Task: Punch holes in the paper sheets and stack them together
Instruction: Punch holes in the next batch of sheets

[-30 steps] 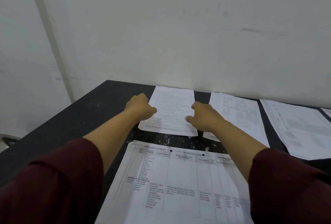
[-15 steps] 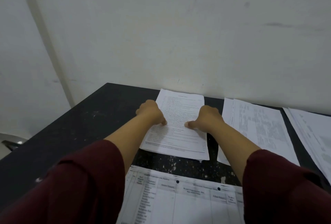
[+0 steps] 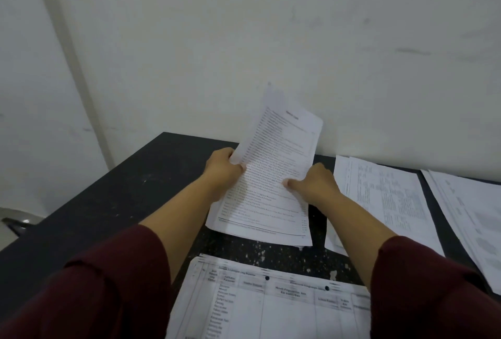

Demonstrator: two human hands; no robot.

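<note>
Both hands grip one sheaf (image 3: 273,176) above the table (image 3: 113,203): left hand (image 3: 223,169) pinches its left edge, right hand (image 3: 315,184) its right, probably to square the sheets. Far end tilts up near the wall (image 3: 244,40); punched sheets (image 3: 271,300) lie nearer, other piles (image 3: 385,197) right; clear room left

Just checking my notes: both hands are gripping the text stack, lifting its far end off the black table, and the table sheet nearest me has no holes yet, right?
Not quite. In the head view, the table sheet nearest you already shows two punched holes along its top edge. The rest stands: left hand and right hand grip the text stack above the black table.
</note>
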